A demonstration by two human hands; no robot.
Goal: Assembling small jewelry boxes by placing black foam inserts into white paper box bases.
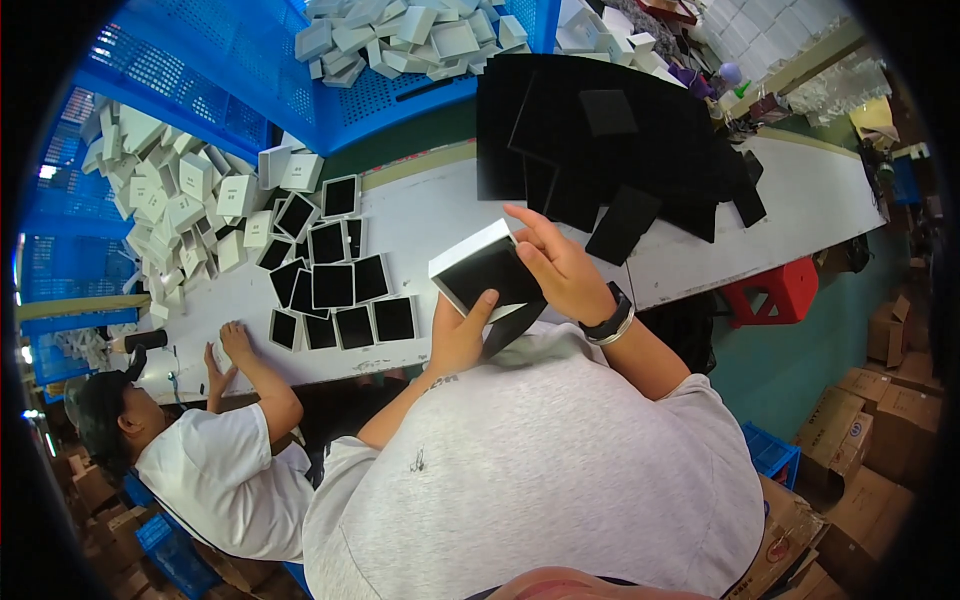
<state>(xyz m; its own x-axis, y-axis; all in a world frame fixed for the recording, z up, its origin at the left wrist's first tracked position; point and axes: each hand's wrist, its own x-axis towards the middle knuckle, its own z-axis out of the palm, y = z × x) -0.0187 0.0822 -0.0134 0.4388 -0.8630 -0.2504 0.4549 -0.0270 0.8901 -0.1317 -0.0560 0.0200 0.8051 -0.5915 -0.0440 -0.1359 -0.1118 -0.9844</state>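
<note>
In front of my chest a white box (474, 243) is held tilted, its open side showing a black lining. My left hand (458, 338) grips it from below, thumb over the lower edge. My right hand (565, 275), with a dark watch on the wrist, is at the right side. Its thumb lies on the box, the index finger stretches past the top corner, and its other fingers are partly hidden. A black sheet (512, 328) shows below the box, between my hands. Several black-lined white boxes (333, 286) lie on the table to the left.
Large black sheets (640, 140) and smaller black pieces (622, 225) cover the table's far right. White boxes (185, 210) are heaped at the left beside blue crates (390, 108). A co-worker (215, 470) sits on my left. A red stool (770, 292) and cartons (835, 430) are at right.
</note>
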